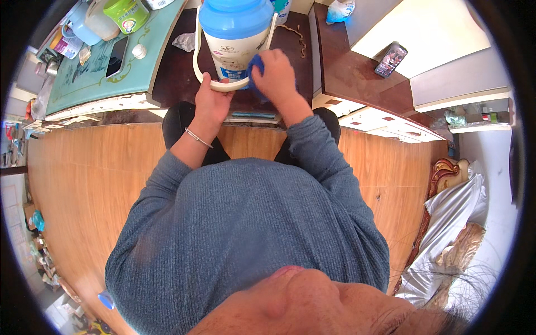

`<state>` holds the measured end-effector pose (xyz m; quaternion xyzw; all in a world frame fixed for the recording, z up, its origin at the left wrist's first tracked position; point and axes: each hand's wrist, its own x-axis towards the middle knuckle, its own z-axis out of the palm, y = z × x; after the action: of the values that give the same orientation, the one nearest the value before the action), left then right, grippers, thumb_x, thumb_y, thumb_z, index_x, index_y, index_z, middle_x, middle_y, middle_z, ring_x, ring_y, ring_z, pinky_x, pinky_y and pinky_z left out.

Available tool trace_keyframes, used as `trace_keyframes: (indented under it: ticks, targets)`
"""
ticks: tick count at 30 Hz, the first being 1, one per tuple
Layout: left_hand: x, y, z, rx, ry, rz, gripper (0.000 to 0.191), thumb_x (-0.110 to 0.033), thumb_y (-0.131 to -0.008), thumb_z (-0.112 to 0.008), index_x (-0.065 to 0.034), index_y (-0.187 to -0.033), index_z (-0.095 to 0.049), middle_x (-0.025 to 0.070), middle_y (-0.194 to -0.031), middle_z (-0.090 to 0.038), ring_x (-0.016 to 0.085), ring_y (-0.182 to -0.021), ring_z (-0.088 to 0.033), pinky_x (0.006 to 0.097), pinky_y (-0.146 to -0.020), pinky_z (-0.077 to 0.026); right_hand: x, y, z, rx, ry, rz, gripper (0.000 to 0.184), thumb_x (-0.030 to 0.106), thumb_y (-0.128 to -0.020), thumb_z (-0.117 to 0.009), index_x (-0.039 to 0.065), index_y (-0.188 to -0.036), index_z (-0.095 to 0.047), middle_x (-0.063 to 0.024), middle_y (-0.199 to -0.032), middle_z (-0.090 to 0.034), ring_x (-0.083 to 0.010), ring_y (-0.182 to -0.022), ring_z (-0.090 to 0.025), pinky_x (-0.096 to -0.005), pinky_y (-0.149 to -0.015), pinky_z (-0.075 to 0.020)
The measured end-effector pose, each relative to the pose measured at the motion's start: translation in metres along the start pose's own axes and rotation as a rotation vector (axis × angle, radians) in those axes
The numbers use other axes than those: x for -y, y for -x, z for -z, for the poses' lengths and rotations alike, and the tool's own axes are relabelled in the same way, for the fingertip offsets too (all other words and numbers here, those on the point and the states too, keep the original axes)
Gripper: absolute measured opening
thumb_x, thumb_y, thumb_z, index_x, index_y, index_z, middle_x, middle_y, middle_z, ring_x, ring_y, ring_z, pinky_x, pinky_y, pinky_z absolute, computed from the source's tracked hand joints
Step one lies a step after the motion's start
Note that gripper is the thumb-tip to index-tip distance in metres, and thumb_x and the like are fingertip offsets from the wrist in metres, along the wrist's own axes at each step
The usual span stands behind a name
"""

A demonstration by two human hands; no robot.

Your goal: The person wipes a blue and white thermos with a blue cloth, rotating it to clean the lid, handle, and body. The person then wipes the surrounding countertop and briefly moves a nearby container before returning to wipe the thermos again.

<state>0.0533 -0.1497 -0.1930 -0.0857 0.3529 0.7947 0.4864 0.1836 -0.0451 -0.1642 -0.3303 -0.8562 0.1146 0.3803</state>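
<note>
A large white bottle with a blue lid (234, 46), printed with small pictures and writing, stands on the dark wooden surface in front of me. Its cream carrying handle (226, 87) hangs down on my side. My left hand (211, 98) holds the handle near its lowest part, the thumb on its outer face. In my right hand (274, 75) is a blue cloth (255, 75), pressed to the right part of the handle. The cloth is partly hidden under my fingers.
A green-topped table (142, 79) at the left bears a phone (117, 57), a white cap (139, 51), a green container (127, 16) and jugs. On the brown counter (343, 71) at the right, a lit phone (391, 60) leans upright. A crumpled plastic bag (184, 42) lies left of the bottle.
</note>
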Motion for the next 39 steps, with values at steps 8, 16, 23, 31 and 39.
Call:
trace_keyframes:
  ticks: [8, 16, 23, 31, 39]
  targets:
    - [-0.004, 0.000, 0.004, 0.056, -0.073, 0.057, 0.030, -0.035, -0.101, -0.046, -0.0057, -0.097, -0.044, 0.0133, -0.097, -0.055, 0.028, -0.095, -0.053, 0.0428, -0.092, -0.042, 0.033, 0.025, -0.005, 0.091, -0.116, -0.028, 0.024, 0.020, -0.077, -0.067, 0.009, -0.096, -0.059, -0.0135, -0.092, -0.058, -0.0355, -0.088, -0.059, -0.0455, -0.074, -0.0500]
    - [-0.007, 0.012, 0.001, 0.118, -0.080, -0.041, 0.029, -0.035, -0.101, -0.046, -0.0077, -0.093, -0.052, 0.0071, -0.088, -0.052, 0.023, -0.092, -0.051, 0.0428, -0.091, -0.044, -0.055, 0.023, -0.002, -0.125, -0.124, -0.372, 0.034, 0.025, -0.080, -0.068, 0.004, -0.105, -0.057, -0.0175, -0.100, -0.061, -0.0370, -0.094, -0.059, -0.0433, -0.078, -0.0491]
    - [-0.015, 0.018, 0.029, 0.302, -0.424, -0.161, 0.028, -0.033, -0.100, -0.045, -0.0068, -0.102, -0.055, 0.0080, -0.104, -0.061, 0.022, -0.100, -0.057, 0.0398, -0.089, -0.044, -0.062, 0.053, -0.004, -0.189, -0.760, -0.535, 0.035, 0.028, -0.086, -0.068, 0.001, -0.104, -0.055, -0.0114, -0.091, -0.060, -0.0206, -0.084, -0.057, -0.0339, -0.078, -0.0471]
    - [-0.076, 0.030, 0.009, 0.547, -0.808, -0.734, 0.025, -0.011, -0.091, -0.059, 0.0012, -0.113, -0.060, 0.0088, -0.105, -0.065, 0.015, -0.095, -0.059, 0.0306, -0.081, -0.047, -0.042, 0.033, 0.034, -0.232, -1.012, -0.476, 0.029, 0.025, -0.088, -0.066, 0.002, -0.103, -0.055, -0.0060, -0.092, -0.057, -0.0133, -0.085, -0.053, -0.0285, -0.077, -0.0454]
    - [-0.140, 0.051, -0.052, -0.033, -1.781, -1.754, 0.021, -0.012, -0.074, -0.075, -0.0036, -0.091, -0.065, 0.0113, -0.082, -0.064, 0.028, -0.074, -0.059, 0.0354, -0.066, -0.047, 0.000, 0.002, 0.073, -0.314, -0.919, -0.279, 0.028, 0.020, -0.088, -0.067, 0.003, -0.105, -0.054, -0.0062, -0.093, -0.058, -0.0133, -0.084, -0.054, -0.0279, -0.077, -0.0459]
